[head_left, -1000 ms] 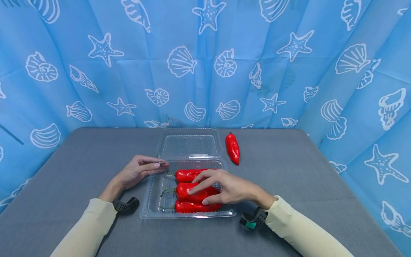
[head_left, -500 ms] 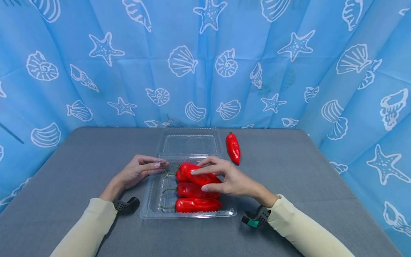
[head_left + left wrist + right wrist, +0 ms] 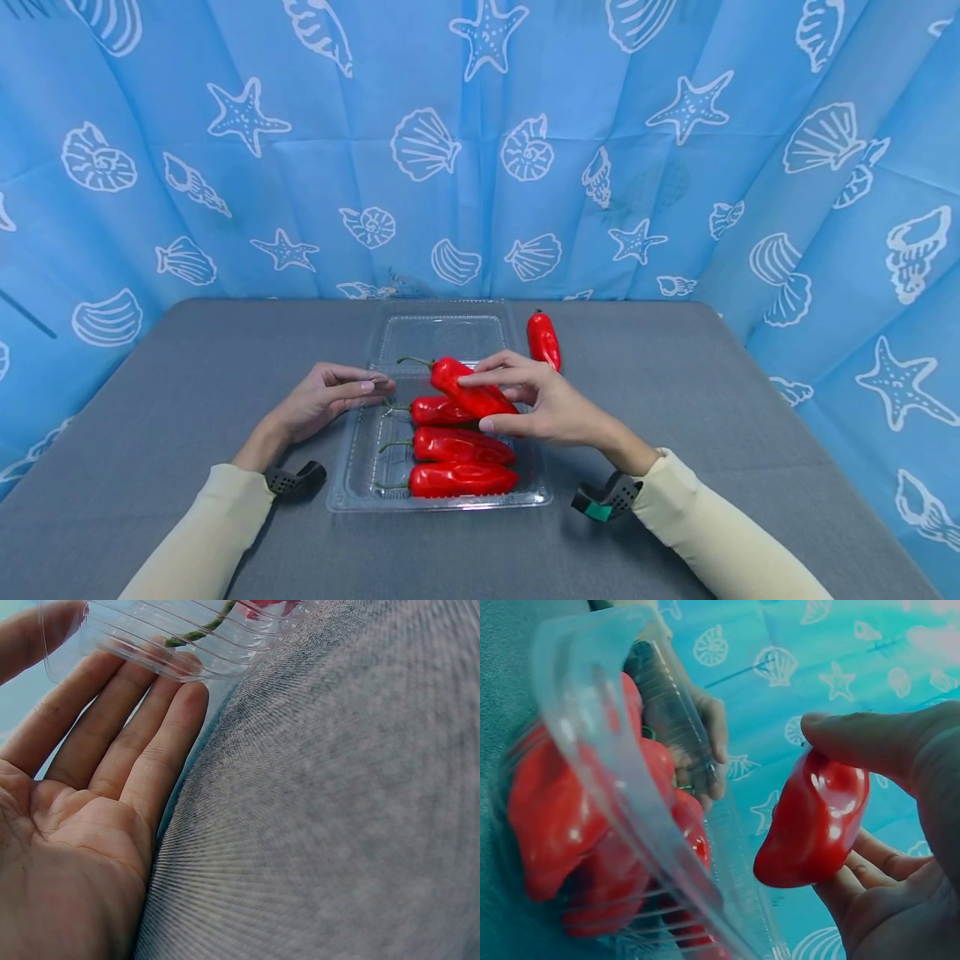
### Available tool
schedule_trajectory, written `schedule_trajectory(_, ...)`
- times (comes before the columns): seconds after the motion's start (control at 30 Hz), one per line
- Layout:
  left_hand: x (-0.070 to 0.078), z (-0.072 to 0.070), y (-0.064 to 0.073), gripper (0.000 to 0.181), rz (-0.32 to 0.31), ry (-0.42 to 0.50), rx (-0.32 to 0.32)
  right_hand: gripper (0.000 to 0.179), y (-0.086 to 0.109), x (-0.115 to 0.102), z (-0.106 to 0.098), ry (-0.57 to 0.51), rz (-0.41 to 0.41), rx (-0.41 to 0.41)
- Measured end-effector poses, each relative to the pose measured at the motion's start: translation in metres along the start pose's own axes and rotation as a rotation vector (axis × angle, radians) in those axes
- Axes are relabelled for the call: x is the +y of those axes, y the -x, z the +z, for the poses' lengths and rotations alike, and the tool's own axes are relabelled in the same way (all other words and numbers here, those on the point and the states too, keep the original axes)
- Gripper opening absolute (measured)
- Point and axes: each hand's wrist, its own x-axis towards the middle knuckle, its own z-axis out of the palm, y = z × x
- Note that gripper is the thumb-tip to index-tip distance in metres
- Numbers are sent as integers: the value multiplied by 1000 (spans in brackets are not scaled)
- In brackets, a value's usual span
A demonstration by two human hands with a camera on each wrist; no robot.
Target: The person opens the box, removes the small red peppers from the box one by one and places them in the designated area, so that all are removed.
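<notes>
My right hand point(image 3: 551, 404) holds a long red pepper point(image 3: 450, 377) between thumb and fingers, tilted, its green stem pointing to the far left. It is raised over the back part of a clear plastic clamshell container point(image 3: 360, 467). Inside lie three more red peppers point(image 3: 463, 446), side by side with stems to the left. In the right wrist view, the held pepper point(image 3: 817, 817) hangs apart from the container wall point(image 3: 592, 742). My left hand point(image 3: 322, 400) pinches the container's left rim near the hinge. The left wrist view has the fingers point(image 3: 105, 742) against the outside of its wall.
The container's lid point(image 3: 442, 333) lies folded back toward the curtain. Another red pepper point(image 3: 543, 337) rests on the grey tablecloth point(image 3: 675, 400), right of the lid and partly behind my right hand. A blue shell-patterned curtain point(image 3: 480, 167) stands behind the table.
My right hand has lifted a pepper from among those in the container and moved it away from me, up over the rearmost one. The left hand stays in place.
</notes>
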Motion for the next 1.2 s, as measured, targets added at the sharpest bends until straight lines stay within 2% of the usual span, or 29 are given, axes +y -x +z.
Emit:
schedule_trajectory(0.43,2,2,0,31,-2,-8,9,51,2,-5,-12,40,63,-8)
schedule_trajectory(0.83,1,1,0,31,6,2,-2,53,2,-4,-23,103,82,74)
schedule_trajectory(1.07,1,1,0,31,0,7,4,57,3,-1,-35,78,85,62)
schedule_trajectory(1.2,2,1,0,31,-3,6,5,58,4,2,-42,111,122,94)
